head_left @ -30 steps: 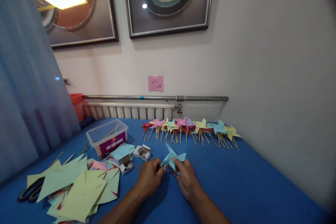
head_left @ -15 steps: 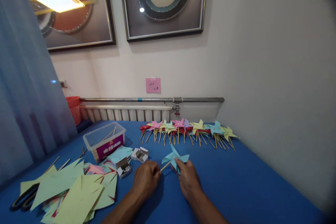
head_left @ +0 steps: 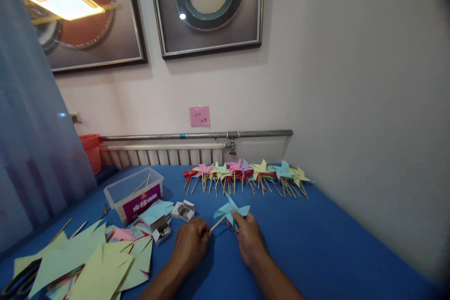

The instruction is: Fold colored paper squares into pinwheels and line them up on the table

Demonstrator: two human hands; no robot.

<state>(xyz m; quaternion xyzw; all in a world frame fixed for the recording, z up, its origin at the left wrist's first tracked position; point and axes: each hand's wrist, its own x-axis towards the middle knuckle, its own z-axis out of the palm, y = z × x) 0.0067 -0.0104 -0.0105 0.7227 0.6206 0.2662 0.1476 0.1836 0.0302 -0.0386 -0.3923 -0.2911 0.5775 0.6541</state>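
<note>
On the blue tabletop [head_left: 316, 243], just in front of the long row of finished pinwheels [head_left: 246, 173]:

Landmark: the row of finished pinwheels lies along the far edge by the wall; everything below is placed from it.

Blue pinwheel [head_left: 232, 209]: nearer the camera than the row, a little left of its middle, held just off the cloth.

Right hand [head_left: 248, 236]: grip closed on the paper vanes, thumb on top, fingers underneath.

Left hand [head_left: 191, 243]: grip pinched tight on the near end of the wooden stick [head_left: 217, 223], which slants up into the pinwheel's centre.

Risk, paper: I'd say a hard squeeze from the right hand could crease or tear a vane, since the sheet looks thin.

Risk, stick: if the hands pull apart, the stick may slip from the hub, or the pin may work loose; I can't make out the pin itself.

Left of the row: a clear plastic box [head_left: 135, 191] with sticks, small open pin boxes [head_left: 183, 210], and cut paper squares [head_left: 101, 262]. A stray elbow there could scatter pins.
</note>
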